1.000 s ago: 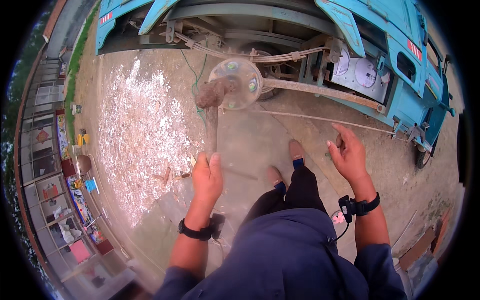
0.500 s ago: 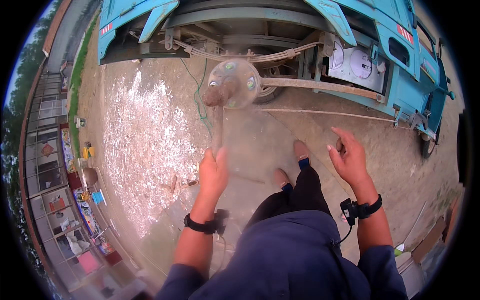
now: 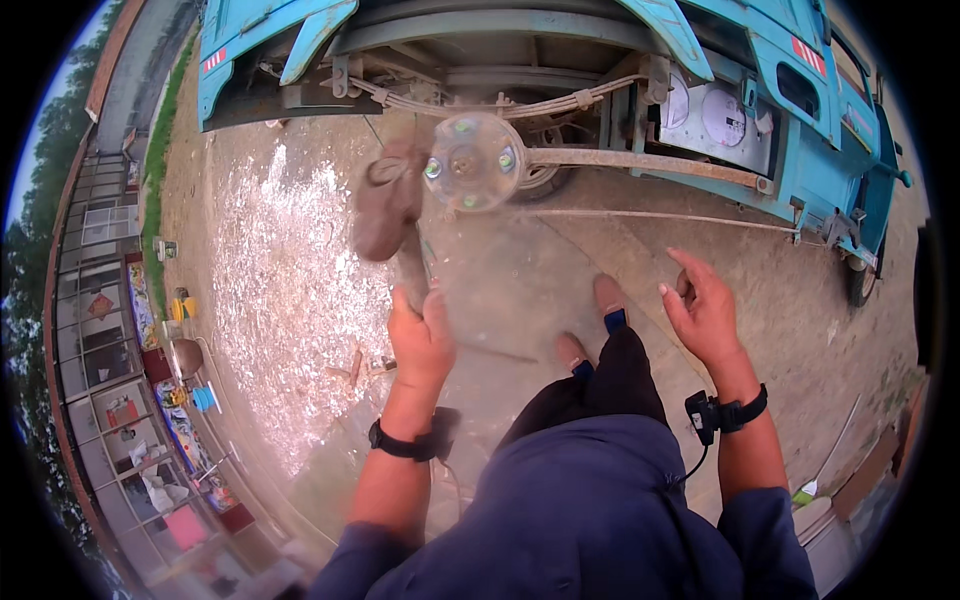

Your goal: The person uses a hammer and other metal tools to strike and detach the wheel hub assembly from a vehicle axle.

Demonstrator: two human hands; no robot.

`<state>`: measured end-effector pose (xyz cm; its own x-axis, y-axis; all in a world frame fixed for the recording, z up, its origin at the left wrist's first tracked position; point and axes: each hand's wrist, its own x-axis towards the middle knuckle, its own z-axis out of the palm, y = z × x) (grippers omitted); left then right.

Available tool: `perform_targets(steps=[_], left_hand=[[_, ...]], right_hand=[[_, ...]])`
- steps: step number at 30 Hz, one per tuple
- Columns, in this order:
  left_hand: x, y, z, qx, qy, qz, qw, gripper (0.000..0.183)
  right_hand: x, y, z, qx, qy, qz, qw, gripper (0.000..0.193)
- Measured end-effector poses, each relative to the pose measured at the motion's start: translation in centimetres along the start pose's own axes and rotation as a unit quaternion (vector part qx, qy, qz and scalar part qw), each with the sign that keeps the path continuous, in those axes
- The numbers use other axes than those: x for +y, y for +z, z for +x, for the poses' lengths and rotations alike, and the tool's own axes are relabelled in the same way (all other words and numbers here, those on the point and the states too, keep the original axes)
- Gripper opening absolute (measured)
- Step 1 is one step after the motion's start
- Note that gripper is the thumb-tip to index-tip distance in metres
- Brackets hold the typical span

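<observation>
Below the hub [image 3: 464, 165], the left hand [image 3: 421, 342], fingers wrapped round the hammer [image 3: 386, 212], should grip firmly, the right hand [image 3: 707, 315], half-curled and empty, well clear.

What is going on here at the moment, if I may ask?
The person's left hand holds a brown hammer, blurred and with its head just left of a round, bolted hub. The right hand is off to the right, half open, with nothing visible in it. A blue truck stands ahead.
</observation>
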<state>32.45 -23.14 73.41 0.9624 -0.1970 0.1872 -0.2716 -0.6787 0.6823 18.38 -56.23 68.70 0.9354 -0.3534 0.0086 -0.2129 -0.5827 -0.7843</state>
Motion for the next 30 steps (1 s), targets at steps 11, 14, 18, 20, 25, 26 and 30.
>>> perform_targets(steps=[11,14,18,20,25,26,30], left_hand=[[7.8,-4.9,3.1,-0.027,-0.023,-0.246,0.969,0.045],[9.9,-4.2,4.3,0.057,0.087,-0.323,0.941,0.054],[-0.8,0.3,-0.2,-0.061,-0.062,0.001,0.996,0.036],[-1.8,2.2,0.7,-0.106,-0.132,0.024,0.985,0.037],[-2.6,0.1,-0.7,-0.082,-0.161,-0.043,0.983,0.037],[-2.8,-0.4,-1.0,-0.068,-0.149,-0.06,0.985,0.037],[-0.6,-0.8,0.6,-0.063,-0.237,-0.168,0.955,0.038]], right_hand=[[0.0,-0.1,0.3,0.003,0.015,-0.002,1.0,0.044],[-0.7,0.3,1.1,0.001,0.003,0.0,1.0,0.043],[-1.8,1.1,1.9,0.0,-0.007,0.017,1.0,0.043],[-1.8,0.9,2.6,0.007,-0.021,0.016,1.0,0.045],[-4.3,3.3,7.2,-0.018,-0.02,0.04,0.999,0.05],[-5.0,4.8,8.6,-0.008,-0.042,0.045,0.998,0.05],[-5.9,12.3,15.1,0.068,-0.122,0.017,0.99,0.05]])
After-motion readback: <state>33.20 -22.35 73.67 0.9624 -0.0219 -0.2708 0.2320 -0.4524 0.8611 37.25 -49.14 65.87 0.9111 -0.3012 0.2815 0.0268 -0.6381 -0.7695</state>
